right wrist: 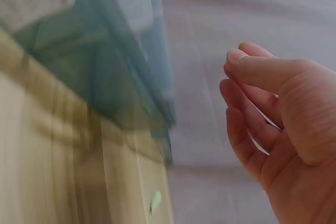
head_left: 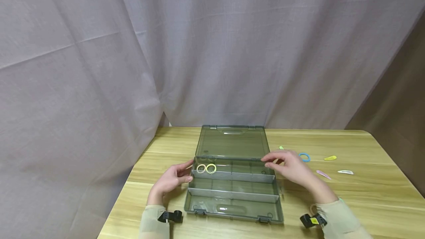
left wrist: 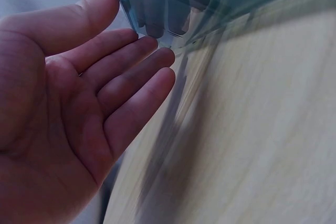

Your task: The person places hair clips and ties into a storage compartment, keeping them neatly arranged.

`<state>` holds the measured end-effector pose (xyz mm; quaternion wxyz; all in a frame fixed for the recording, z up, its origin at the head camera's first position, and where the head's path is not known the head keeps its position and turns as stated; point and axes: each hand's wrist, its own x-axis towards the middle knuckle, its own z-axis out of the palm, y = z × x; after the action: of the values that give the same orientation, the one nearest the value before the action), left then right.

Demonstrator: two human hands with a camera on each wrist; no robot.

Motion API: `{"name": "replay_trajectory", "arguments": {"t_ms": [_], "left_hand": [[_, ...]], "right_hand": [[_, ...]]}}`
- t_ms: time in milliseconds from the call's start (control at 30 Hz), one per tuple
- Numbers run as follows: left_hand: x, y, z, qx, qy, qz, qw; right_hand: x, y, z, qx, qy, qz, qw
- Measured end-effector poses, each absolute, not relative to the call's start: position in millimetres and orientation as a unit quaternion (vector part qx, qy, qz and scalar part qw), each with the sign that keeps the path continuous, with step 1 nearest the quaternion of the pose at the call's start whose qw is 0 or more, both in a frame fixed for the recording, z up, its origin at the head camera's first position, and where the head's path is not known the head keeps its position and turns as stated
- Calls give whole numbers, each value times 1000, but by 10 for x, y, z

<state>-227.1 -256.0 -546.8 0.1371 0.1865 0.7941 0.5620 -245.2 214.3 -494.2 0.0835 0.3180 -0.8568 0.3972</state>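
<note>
A translucent grey-green plastic box (head_left: 232, 196) lies on the table with its lid (head_left: 233, 141) folded back. Two pale hair ties, a cream one (head_left: 197, 169) and a yellow one (head_left: 216, 168), sit at the left of its rear compartment. My left hand (head_left: 170, 180) rests against the box's left side; in the left wrist view its fingers (left wrist: 139, 95) are nearly straight and touch the wall. Over the box's rear right corner is my right hand (head_left: 290, 164), fingers loosely bent, holding nothing. The right wrist view, blurred, shows that hand (right wrist: 299, 114) apart from the box.
Right of the box lie a blue hair tie (head_left: 308, 159) and several snap hair clips: yellow (head_left: 330, 158), pink (head_left: 323, 174), white (head_left: 345, 172) and green (head_left: 281, 148). A tan ring (head_left: 312, 208) is partly hidden by the right wrist. Grey curtain (head_left: 216, 65) hangs behind the wooden table (head_left: 375, 187).
</note>
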Motion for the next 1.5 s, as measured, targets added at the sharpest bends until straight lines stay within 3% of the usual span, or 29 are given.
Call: {"name": "replay_trajectory", "arguments": {"t_ms": [267,1500], "left_hand": [[-2272,-2558,-5473,190,797,557,135],[-2231,-2569,-5476,183,793,563,142]], "right_hand": [[-2261,2610,-4977,243,-867,417,122],[-1855,3729,-5216,182,-914,357,54]]}}
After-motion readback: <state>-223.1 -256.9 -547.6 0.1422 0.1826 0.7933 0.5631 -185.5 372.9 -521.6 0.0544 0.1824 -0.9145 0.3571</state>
